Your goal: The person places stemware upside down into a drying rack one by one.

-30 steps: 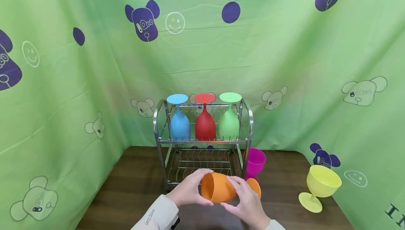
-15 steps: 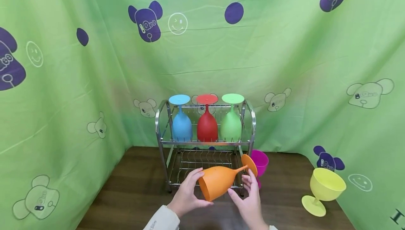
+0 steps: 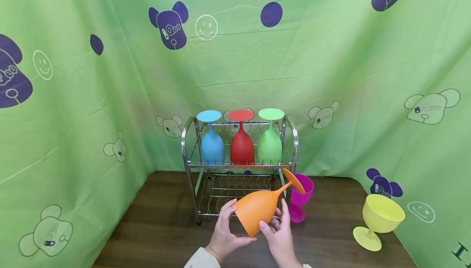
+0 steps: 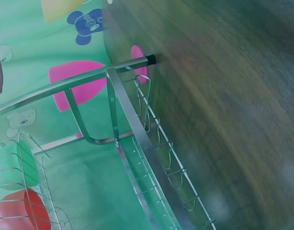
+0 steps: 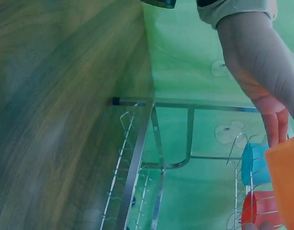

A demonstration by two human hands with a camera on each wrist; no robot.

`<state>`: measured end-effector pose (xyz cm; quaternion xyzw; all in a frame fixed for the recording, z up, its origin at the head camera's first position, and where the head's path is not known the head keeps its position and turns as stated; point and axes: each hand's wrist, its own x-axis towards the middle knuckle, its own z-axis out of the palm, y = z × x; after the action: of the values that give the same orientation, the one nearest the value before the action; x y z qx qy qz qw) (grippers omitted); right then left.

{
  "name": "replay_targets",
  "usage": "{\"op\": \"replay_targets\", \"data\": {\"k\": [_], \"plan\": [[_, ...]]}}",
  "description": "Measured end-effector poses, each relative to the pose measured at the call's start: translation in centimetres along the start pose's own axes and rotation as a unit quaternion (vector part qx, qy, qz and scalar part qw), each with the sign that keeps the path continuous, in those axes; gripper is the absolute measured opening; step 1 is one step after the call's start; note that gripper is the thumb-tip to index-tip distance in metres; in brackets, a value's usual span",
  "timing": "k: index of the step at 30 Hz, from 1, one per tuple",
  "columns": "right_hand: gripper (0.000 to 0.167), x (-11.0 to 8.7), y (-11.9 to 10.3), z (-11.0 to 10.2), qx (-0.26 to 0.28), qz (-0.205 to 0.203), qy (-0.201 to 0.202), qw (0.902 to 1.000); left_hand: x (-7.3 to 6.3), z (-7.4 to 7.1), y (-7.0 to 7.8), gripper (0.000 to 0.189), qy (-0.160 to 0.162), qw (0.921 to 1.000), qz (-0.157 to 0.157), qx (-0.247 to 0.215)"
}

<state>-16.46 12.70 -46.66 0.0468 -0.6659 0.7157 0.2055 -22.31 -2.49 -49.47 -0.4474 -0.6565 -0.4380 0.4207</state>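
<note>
Person's got an orange goblet up in both hands, lower middle of the head view, tilted with its foot toward the upper right. The left hand spans the rim pretty wide, fingers and thumb; the right hand has its thumb on the bowl, fingers curled behind. Looks like a turning-over step to me, since the blue goblet, red goblet and light green goblet sit mouth-down on the metal rack mid-frame. Next move probably calls for tipping the mouth fully down without clipping the rack.
</note>
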Motion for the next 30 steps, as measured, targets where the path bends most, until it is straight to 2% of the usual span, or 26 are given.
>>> {"op": "replay_targets", "data": {"k": [6,10,14,18,23,26,30], "plan": [[0.088,0.3,-0.1,0.4,0.023,0.022,-0.001,0.9995,1.1,-0.2,1.3,0.105,0.018,0.9998,0.001,-0.003],[0.089,0.7,0.1,0.5,0.016,0.017,0.0,0.9997,1.6,-0.2,1.8,0.103,0.018,0.9998,0.006,0.003],[0.09,1.0,0.2,0.6,0.018,0.002,0.001,0.9998,1.1,0.3,0.9,0.105,0.015,0.9998,0.01,0.004],[0.094,1.5,0.3,0.8,0.046,-0.008,0.003,0.9989,0.1,1.0,-0.2,0.107,0.012,0.9999,0.01,0.004],[0.098,1.9,0.4,0.8,0.074,0.011,0.004,0.9972,-0.8,1.4,-1.1,0.107,0.008,0.9997,0.011,0.021],[0.1,1.7,0.6,0.8,0.076,0.029,0.014,0.9966,-1.3,1.0,-1.4,0.1,-0.009,0.9991,0.018,0.036],[0.104,1.2,1.0,0.8,0.068,0.024,0.032,0.9968,-1.3,-0.6,-1.7,0.093,-0.04,0.9977,0.026,0.047]]}}
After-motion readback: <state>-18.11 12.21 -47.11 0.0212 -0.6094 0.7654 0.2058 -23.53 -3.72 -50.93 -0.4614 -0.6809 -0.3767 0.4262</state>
